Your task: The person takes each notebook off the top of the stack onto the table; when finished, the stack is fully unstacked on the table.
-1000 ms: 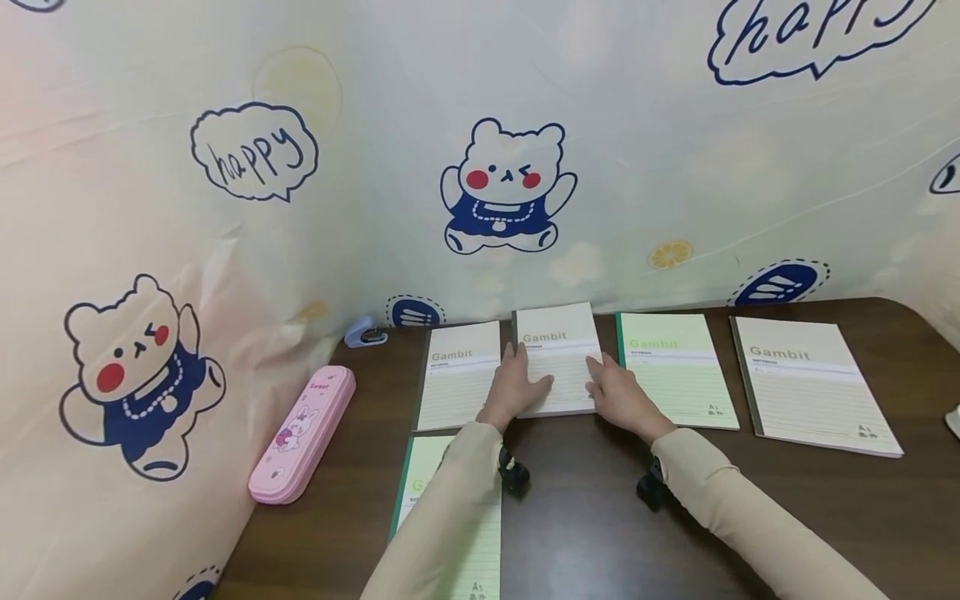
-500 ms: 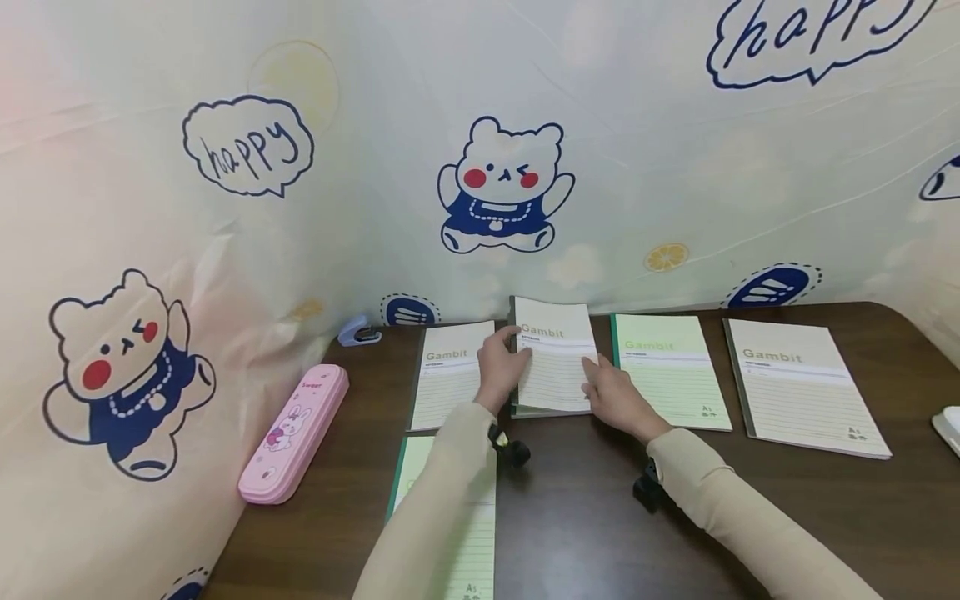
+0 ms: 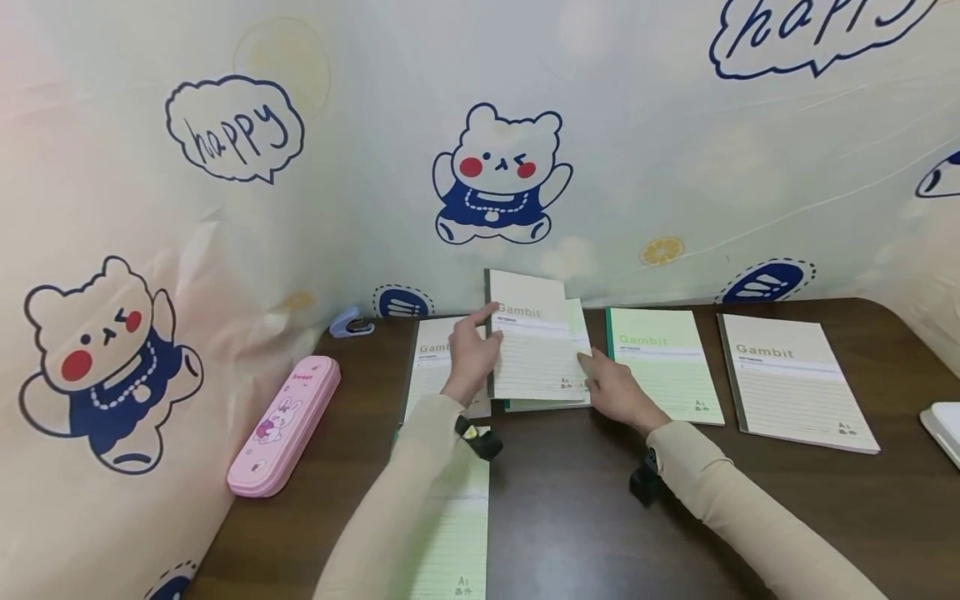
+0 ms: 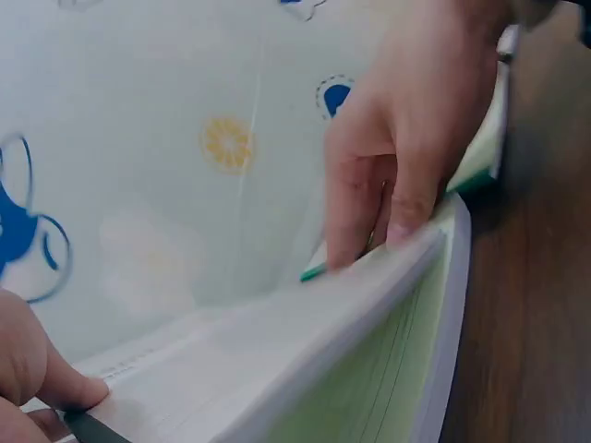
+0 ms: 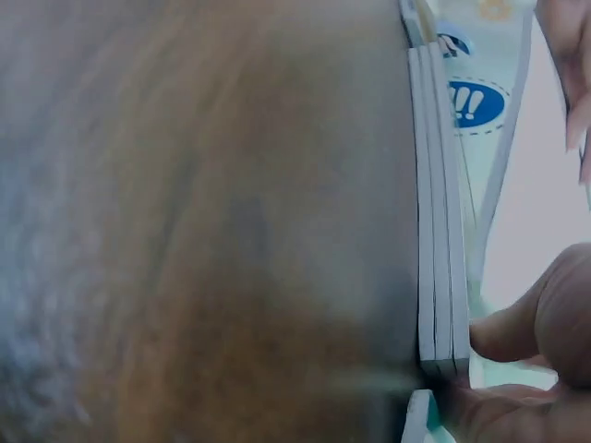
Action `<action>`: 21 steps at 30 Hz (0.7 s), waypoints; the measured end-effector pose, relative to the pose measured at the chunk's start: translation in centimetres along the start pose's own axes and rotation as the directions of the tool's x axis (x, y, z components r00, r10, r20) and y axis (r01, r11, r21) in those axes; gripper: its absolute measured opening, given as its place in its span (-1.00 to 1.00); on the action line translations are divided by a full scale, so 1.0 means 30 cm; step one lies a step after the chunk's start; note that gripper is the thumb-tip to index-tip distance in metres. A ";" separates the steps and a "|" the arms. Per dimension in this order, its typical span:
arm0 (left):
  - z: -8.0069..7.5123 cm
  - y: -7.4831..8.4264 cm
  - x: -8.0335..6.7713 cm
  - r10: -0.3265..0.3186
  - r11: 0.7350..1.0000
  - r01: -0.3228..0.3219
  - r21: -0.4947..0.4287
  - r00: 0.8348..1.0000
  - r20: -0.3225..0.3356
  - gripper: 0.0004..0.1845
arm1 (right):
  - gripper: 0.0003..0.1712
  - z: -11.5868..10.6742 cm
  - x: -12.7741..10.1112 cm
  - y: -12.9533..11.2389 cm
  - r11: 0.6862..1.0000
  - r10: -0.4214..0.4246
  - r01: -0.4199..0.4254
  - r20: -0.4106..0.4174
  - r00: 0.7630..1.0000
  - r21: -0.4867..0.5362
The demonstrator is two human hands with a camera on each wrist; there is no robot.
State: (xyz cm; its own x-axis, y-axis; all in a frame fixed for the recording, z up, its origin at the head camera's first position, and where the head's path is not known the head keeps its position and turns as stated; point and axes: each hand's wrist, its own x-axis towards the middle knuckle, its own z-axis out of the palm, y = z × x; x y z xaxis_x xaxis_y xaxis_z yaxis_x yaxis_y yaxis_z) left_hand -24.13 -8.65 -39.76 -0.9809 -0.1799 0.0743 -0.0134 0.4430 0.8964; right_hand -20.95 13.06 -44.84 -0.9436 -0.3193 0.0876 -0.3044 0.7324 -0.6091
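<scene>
My left hand (image 3: 471,362) pinches the dark-spined left edge of a white "Gambit" notebook (image 3: 528,350), raised at a tilt over a pale green notebook (image 3: 577,321). In the left wrist view the white notebook (image 4: 277,341) slants away from the pages under it. My right hand (image 3: 618,390) grips the right edge of the stack, thumb on top and fingers at the side. The right wrist view shows the stack's edges (image 5: 439,212), several notebooks thick, beside the right thumb. Another white notebook (image 3: 427,358) lies partly hidden behind the left hand.
A green notebook (image 3: 663,362) and a white notebook (image 3: 802,379) lie to the right. Another green notebook (image 3: 457,508) lies under the left forearm. A pink pencil case (image 3: 285,425) and a lilac stapler-like object (image 3: 351,323) sit at the left. A white object (image 3: 947,425) is at the right edge.
My left hand has lifted the top white notebook and shifted it left, uncovering the green notebook beneath. My right hand has stayed by the stack's right edge.
</scene>
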 end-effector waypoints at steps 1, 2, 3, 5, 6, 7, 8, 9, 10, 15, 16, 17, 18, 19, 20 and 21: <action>-0.024 0.005 -0.016 -0.005 1.000 0.005 -0.015 1.000 -0.008 -0.48 | -0.47 -0.005 0.002 0.001 1.000 0.007 -0.008 0.010 1.000 0.009; -0.048 0.006 -0.037 -0.015 0.999 0.015 -0.048 1.000 -0.009 -0.47 | -0.48 -0.011 0.004 0.002 1.000 0.016 -0.017 0.021 1.000 0.013; -0.070 0.006 -0.064 -0.034 0.996 0.033 -0.088 0.999 -0.005 -0.47 | -0.49 -0.016 0.006 0.003 1.000 0.021 -0.021 0.028 0.999 0.012; -0.110 -0.003 -0.135 -0.061 0.980 0.066 -0.189 0.998 0.028 -0.46 | -0.50 -0.030 0.008 0.003 1.000 0.022 -0.022 0.042 0.999 0.003; -0.126 -0.009 -0.181 -0.076 0.968 0.087 -0.235 0.996 0.055 -0.46 | -0.50 -0.036 0.009 0.005 1.000 0.021 -0.021 0.053 0.998 0.001; -0.141 -0.015 -0.232 -0.091 0.957 0.111 -0.268 0.992 0.085 -0.46 | -0.50 -0.043 0.010 0.005 1.000 0.018 -0.017 0.060 0.998 -0.002; -0.151 -0.025 -0.281 -0.100 0.947 0.129 -0.294 0.989 0.110 -0.46 | -0.49 -0.049 0.012 0.005 1.000 0.016 -0.015 0.069 0.997 -0.004; -0.159 -0.036 -0.333 -0.111 0.943 0.147 -0.299 0.985 0.134 -0.46 | -0.49 -0.054 0.013 0.006 1.000 0.011 -0.011 0.075 0.997 -0.002; -0.163 -0.050 -0.383 -0.114 0.941 0.157 -0.300 0.981 0.156 -0.45 | -0.49 -0.058 0.013 0.006 1.000 0.012 -0.013 0.087 0.996 0.004; -0.138 -0.108 -0.573 -0.128 0.925 0.230 -0.301 0.938 0.323 -0.43 | -0.47 -0.068 0.010 0.007 0.998 0.032 -0.037 0.111 0.993 0.045; -0.128 -0.116 -0.595 -0.119 0.924 0.236 -0.302 0.926 0.358 -0.43 | -0.47 -0.067 0.010 0.009 0.998 0.037 -0.042 0.111 0.993 0.037; -0.119 -0.124 -0.611 -0.108 0.924 0.237 -0.302 0.915 0.388 -0.43 | -0.47 -0.065 0.010 0.009 0.999 0.036 -0.039 0.112 0.993 0.028; -0.110 -0.130 -0.624 -0.096 0.927 0.231 -0.294 0.907 0.410 -0.43 | -0.47 -0.063 0.010 0.010 0.999 0.038 -0.040 0.115 0.993 0.018; -0.104 -0.136 -0.632 -0.076 0.939 0.207 -0.275 0.904 0.420 -0.43 | -0.47 -0.060 0.011 0.010 0.999 0.035 -0.036 0.120 0.992 0.007; -0.098 -0.141 -0.638 -0.054 0.959 0.164 -0.230 0.907 0.418 -0.44 | -0.46 -0.058 0.011 0.009 1.000 0.030 -0.030 0.127 0.992 -0.001; -0.094 -0.145 -0.641 -0.035 0.981 0.108 -0.159 0.913 0.407 -0.44 | -0.46 -0.055 0.012 0.007 1.000 0.022 -0.021 0.133 0.991 -0.012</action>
State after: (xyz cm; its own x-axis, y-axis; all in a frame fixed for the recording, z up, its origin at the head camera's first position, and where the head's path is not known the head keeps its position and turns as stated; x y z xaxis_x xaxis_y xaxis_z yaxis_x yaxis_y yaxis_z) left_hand -4.66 -9.60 -43.86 -0.9739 0.1778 -0.1410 -0.0883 0.2757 0.9572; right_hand -21.58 14.10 -43.64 -0.9242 -0.3805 -0.0319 -0.2863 0.7459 -0.6014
